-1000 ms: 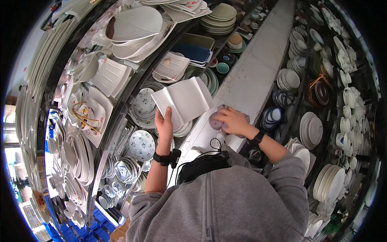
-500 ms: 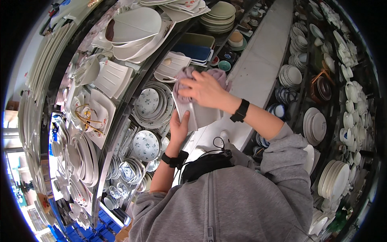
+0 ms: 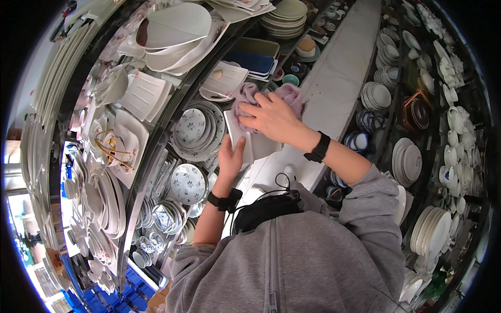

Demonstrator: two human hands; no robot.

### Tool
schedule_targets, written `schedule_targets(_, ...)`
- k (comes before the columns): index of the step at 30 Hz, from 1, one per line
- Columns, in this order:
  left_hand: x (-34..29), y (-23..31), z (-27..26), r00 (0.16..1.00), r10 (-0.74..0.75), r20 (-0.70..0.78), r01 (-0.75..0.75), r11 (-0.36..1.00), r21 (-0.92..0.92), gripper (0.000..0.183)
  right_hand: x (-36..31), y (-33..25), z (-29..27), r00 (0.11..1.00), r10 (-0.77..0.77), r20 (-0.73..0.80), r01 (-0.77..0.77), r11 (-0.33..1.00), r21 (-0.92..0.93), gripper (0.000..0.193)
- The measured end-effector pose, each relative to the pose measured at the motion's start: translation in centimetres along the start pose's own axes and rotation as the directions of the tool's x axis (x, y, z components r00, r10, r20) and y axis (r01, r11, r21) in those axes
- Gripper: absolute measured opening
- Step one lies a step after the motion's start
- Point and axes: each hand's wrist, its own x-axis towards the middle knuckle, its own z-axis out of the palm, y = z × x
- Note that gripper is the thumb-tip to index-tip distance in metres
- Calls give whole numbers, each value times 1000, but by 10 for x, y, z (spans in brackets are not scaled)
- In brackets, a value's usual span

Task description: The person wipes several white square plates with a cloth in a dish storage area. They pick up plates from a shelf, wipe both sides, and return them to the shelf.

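My left hand [image 3: 230,156] grips the near left edge of a white rectangular plate [image 3: 261,148], thumb on top. The plate is tilted and held up over the aisle beside the left shelves. My right hand [image 3: 274,116] presses a crumpled mauve cloth [image 3: 246,99] onto the plate's upper part, fingers closed into the fabric. Cloth and hand hide the plate's far end. Just beyond the left hand, a stack of round patterned plates [image 3: 192,128] sits on the shelf, and past it lies a ribbed white dish [image 3: 223,82].
Shelves packed with crockery line both sides. To the left are large leaf-shaped platters [image 3: 177,28] and blue rectangular trays [image 3: 250,62]; to the right, stacked white bowls [image 3: 376,96] and plates [image 3: 430,232]. A pale floor strip [image 3: 339,62] runs between them. Blue crates [image 3: 122,295] stand at lower left.
My right hand and the cloth have shifted slightly right and toward me across the plate. The plate's tilt has changed a little; my left hand keeps its hold.
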Motion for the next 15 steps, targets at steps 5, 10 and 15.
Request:
schedule_targets(5, 3, -2, 4, 998, -33, -61, 27, 995, -99, 24, -11, -6, -5, 981, 150, -122, -155, 987, -32, 38)
schedule_targets(10, 15, -5, 3, 995, -18, -93, 2, 986, -169, 28, -26, -28, 6, 994, 76, -80, -78, 997, -27, 37)
schedule_targets(15, 23, -2, 2, 975, -123, -184, 56, 941, -333, 25, -41, -39, 3, 995, 71, -66, -66, 996, 66, 33)
